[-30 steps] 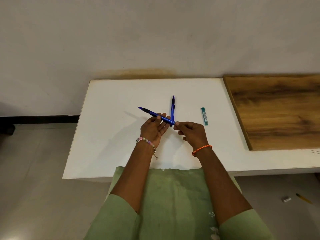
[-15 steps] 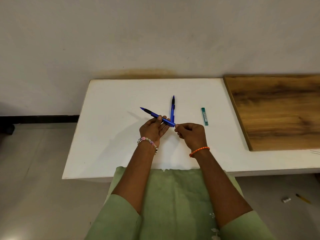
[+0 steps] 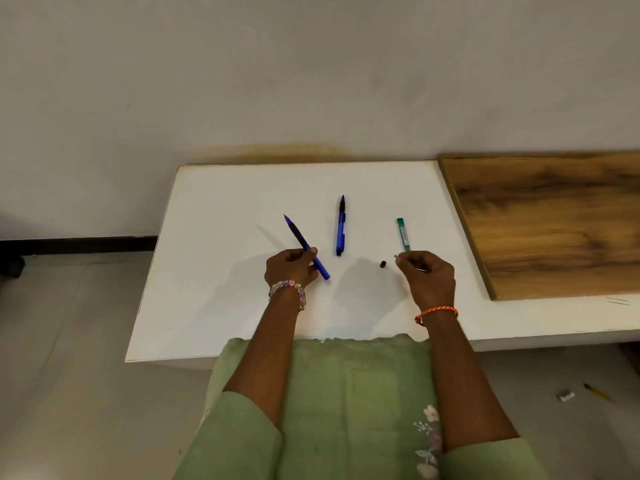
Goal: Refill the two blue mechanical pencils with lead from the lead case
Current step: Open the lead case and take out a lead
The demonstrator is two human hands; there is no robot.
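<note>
My left hand point(image 3: 291, 268) grips one blue mechanical pencil point(image 3: 298, 235) near its rear end, tip pointing up and to the left above the white table point(image 3: 214, 278). The second blue pencil point(image 3: 340, 226) lies on the table between my hands, tip pointing away from me. The green lead case point(image 3: 403, 235) lies just beyond my right hand point(image 3: 429, 275). That hand pinches a small thin pale part point(image 3: 397, 256) whose far end pokes out past the fingers. A small black cap point(image 3: 383, 264) lies on the table between the second pencil and my right hand.
A wooden board point(image 3: 554, 220) lies on the table's right side. The wall stands right behind the table. On the floor at the lower right lie a small white object point(image 3: 565, 396) and a yellow pencil point(image 3: 597, 393). My green-clothed lap is under the front edge.
My hands have moved apart. The right hand left the rear end of the held pencil and went right, now holding a small part. A black cap now lies on the table.
</note>
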